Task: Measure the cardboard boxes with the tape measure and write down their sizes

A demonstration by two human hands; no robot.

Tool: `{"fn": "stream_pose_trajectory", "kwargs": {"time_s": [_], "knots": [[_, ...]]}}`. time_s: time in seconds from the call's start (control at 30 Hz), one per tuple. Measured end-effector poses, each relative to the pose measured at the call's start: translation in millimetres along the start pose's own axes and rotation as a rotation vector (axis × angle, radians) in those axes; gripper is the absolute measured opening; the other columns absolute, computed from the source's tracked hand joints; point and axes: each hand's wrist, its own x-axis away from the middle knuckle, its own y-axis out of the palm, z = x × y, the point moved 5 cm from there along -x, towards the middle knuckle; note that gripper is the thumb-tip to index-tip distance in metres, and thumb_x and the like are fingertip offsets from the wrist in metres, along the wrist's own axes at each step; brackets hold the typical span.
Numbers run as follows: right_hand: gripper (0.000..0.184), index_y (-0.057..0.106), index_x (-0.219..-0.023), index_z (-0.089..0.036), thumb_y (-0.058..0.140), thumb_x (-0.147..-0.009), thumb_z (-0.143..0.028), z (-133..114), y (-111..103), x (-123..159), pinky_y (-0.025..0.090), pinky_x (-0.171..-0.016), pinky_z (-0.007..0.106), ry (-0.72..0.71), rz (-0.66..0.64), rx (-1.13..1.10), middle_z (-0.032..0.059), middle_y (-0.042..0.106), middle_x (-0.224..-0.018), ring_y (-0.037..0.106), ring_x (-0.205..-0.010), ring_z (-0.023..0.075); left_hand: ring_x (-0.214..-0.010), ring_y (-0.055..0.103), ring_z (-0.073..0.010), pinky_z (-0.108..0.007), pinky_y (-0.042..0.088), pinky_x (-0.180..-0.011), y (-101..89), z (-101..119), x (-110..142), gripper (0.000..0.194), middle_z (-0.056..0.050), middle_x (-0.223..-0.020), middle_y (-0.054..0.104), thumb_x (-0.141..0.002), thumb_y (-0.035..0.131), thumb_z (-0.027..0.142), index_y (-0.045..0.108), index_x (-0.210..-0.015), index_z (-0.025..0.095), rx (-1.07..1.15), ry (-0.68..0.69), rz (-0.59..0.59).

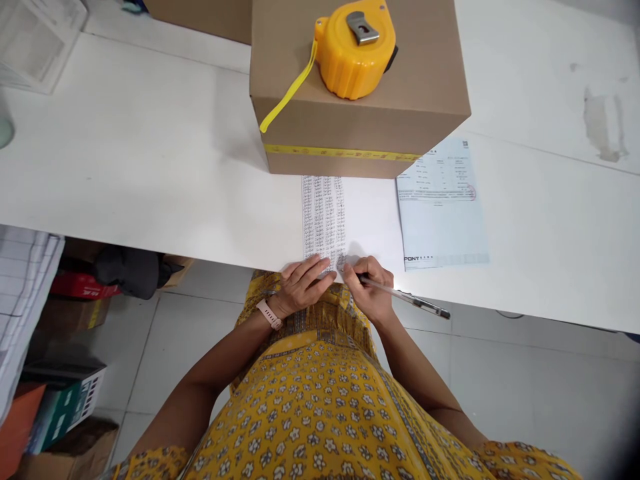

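My right hand [369, 287] is closed round a clear pen [406, 298], its tip on the near end of a sheet of printed columns [324, 213] at the white table's [150, 173] front edge. My left hand [302, 284] lies flat with fingers stretched out, pressing that sheet down beside the pen tip. The sheet runs back under a brown cardboard box [360, 113]. A yellow tape measure [354, 48] rests on top of the box, its yellow tape [340, 153] stretched along the box's front face.
A pale blue printed form [440, 207] lies right of the sheet. Another cardboard box [200, 17] stands at the back. A white tray [35, 40] sits at the far left. Below the table, boxes [60, 400] and dark bundles [130, 270] crowd the floor on the left.
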Motion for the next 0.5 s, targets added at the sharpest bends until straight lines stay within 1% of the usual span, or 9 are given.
{"fn": "stream_pose_trajectory", "kwargs": {"time_s": [0.17, 0.3, 0.4, 0.5], "knots": [[0.033, 0.042, -0.067, -0.023, 0.065, -0.091, -0.028, 1.4, -3.4, -2.2, 0.034, -0.049, 0.025, 0.037, 0.015, -0.019, -0.0071, 0.043, -0.057, 0.04, -0.049, 0.0083, -0.116, 0.071, -0.0199, -0.034, 0.045, -0.093, -1.2, 0.3, -1.3, 0.019, -0.002, -0.116, 0.079, -0.092, 0.072, 0.025, 0.069, -0.111, 0.028, 0.002, 0.013, 0.016], [0.034, 0.043, -0.068, -0.024, 0.065, -0.092, -0.031, 4.1, -7.2, -3.3, 0.034, -0.048, 0.024, 0.079, 0.028, -0.05, -0.0074, 0.043, -0.056, 0.039, -0.048, 0.0082, -0.115, 0.072, -0.0198, -0.035, 0.045, -0.093, 1.2, -0.3, 2.3, 0.021, 0.0, -0.117, 0.079, -0.092, 0.072, 0.027, 0.069, -0.112, 0.031, -0.013, 0.0, -0.007], [0.033, 0.043, -0.068, -0.024, 0.065, -0.092, -0.031, 4.9, -6.2, -2.4, 0.035, -0.049, 0.025, 0.068, 0.007, -0.049, -0.0071, 0.044, -0.057, 0.04, -0.049, 0.0086, -0.113, 0.073, -0.0205, -0.036, 0.046, -0.091, 3.4, -0.5, 5.6, 0.019, 0.0, -0.116, 0.079, -0.093, 0.071, 0.029, 0.07, -0.112, 0.032, -0.035, -0.001, -0.008], [0.033, 0.043, -0.068, -0.023, 0.065, -0.093, -0.03, 5.1, -4.5, -1.1, 0.034, -0.05, 0.026, 0.048, -0.009, -0.043, -0.0069, 0.043, -0.057, 0.04, -0.05, 0.0088, -0.113, 0.072, -0.0205, -0.036, 0.047, -0.09, 3.3, 0.0, 5.6, 0.018, -0.001, -0.117, 0.079, -0.093, 0.072, 0.027, 0.07, -0.11, 0.031, -0.036, 0.011, 0.02]]}}
